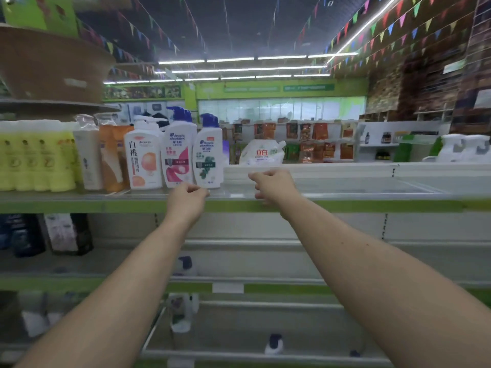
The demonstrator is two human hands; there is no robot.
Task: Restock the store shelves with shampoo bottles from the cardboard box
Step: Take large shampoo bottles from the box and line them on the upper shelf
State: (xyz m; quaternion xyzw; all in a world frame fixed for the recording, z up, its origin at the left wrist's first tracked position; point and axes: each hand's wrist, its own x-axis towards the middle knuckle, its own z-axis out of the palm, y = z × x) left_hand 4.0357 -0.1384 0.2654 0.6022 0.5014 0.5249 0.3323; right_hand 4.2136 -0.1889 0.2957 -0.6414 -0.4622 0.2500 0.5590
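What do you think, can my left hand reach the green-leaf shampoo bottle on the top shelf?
Probably yes. The left hand is at the shelf edge just below the green-leaf bottle, which stands at the row's right end with nothing in front of it.

Supermarket aisle. Shampoo bottles (178, 155) fronted on green-edged shelf (345, 205); snack packets (318, 144) racked beyond shelf; bunting (385, 30), strip lights (255, 59) above.
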